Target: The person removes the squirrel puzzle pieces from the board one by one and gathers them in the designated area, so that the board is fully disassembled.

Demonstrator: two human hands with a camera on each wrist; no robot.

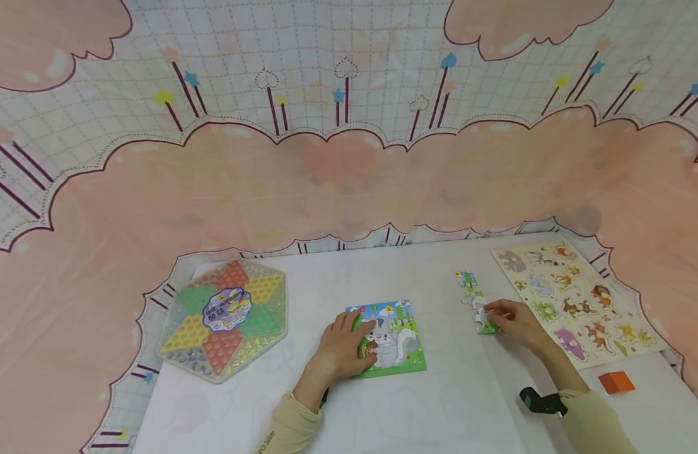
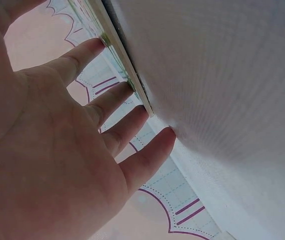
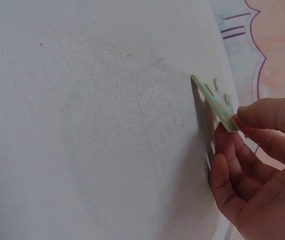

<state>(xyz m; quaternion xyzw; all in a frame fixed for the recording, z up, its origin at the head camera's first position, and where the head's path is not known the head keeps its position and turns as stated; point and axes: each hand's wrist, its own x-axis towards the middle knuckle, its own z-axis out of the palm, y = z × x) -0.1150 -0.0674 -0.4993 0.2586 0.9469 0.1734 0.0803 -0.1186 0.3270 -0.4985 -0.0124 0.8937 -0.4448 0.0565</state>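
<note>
A squirrel jigsaw puzzle [image 1: 402,343] in a square tray sits at the middle of the table. My left hand [image 1: 342,347] rests at its left side, thumb and a finger over the picture. In the left wrist view, the fairly straight fingers of the left hand [image 2: 82,130] meet the board's edge [image 2: 125,60]. To the right, my right hand [image 1: 516,321] pinches a green-edged puzzle piece [image 3: 215,102] between thumb and fingers; the right wrist view shows it tilted up from the table. Other loose pieces [image 1: 466,279] form a short column just beyond that hand.
A hexagonal Chinese checkers set [image 1: 263,321] with coloured triangles lies at the left. An animal puzzle board [image 1: 558,296] is at the back right, with an orange block [image 1: 616,382] in front of it. Patterned cloth [image 1: 349,183] hangs behind the white table [image 1: 349,271].
</note>
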